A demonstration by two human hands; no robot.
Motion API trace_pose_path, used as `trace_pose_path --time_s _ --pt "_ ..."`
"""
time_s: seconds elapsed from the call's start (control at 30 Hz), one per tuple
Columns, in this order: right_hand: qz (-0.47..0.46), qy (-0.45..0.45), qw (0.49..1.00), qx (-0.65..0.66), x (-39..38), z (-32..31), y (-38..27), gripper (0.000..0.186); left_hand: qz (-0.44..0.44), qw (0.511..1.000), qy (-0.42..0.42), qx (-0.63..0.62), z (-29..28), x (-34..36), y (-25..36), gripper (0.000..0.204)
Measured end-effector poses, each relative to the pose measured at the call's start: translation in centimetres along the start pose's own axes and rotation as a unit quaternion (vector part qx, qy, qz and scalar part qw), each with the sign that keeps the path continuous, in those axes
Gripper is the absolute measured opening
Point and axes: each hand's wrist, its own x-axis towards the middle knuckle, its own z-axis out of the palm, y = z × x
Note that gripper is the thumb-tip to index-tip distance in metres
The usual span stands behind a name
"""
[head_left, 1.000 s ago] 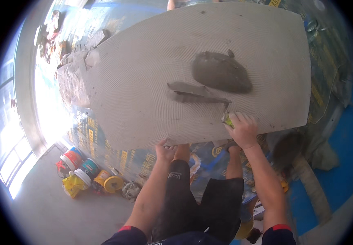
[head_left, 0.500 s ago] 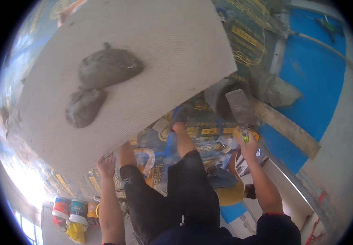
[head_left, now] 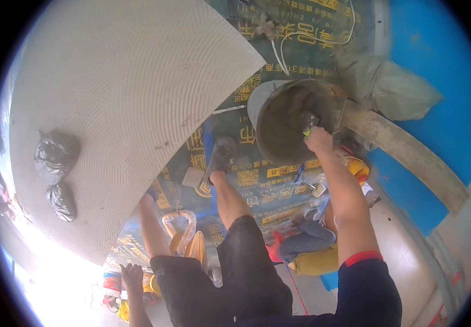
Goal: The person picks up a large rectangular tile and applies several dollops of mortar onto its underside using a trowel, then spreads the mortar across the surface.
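Observation:
My right hand (head_left: 319, 140) is closed round the green-marked handle of a trowel (head_left: 313, 121) and reaches into a large grey bucket (head_left: 253, 103). The trowel's blade is down by the wet grey mortar (head_left: 295, 106) inside, and its tip is hard to make out. Just beyond the near corner of a big pale slab (head_left: 153, 71), my left hand (head_left: 133, 277) hangs with its fingers slightly bent and apart, holding nothing. Ridged combed lines cover the slab. Two dark, glossy grey lumps (head_left: 56, 157) lie toward its left side.
A long curved board (head_left: 409, 152) and a crumpled sack (head_left: 390, 90) lie right of the bucket on blue sheeting (head_left: 437, 65). A white cable (head_left: 284, 46) crosses the printed floor cover. A person's grey trouser leg (head_left: 306, 242) is near my right thigh. Small containers (head_left: 112, 284) stand lower left.
My right hand has swung the trowel from beside the bucket up and into it. My left hand has come off the slab's edge and lower. The view has shifted rightward.

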Motion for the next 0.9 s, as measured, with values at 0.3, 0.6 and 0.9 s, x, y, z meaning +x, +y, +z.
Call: trace_pose_path --time_s 0.3,0.6,0.9 --pt "0.1 -0.099 0.644 0.752 1.6 6.7 -2.8 0.009 0.016 0.988 -0.017 0.154 8.2 -5.3 1.6 0.07" --pt "0.153 -0.048 0.442 0.882 -2.3 5.3 -6.0 0.01 0.074 0.962 0.005 0.264 10.7 -9.1 6.8 0.076" --pt "0.118 0.05 0.431 0.893 -5.9 5.6 -7.5 0.012 0.073 0.965 -0.022 0.252 10.3 -8.4 6.8 0.074"
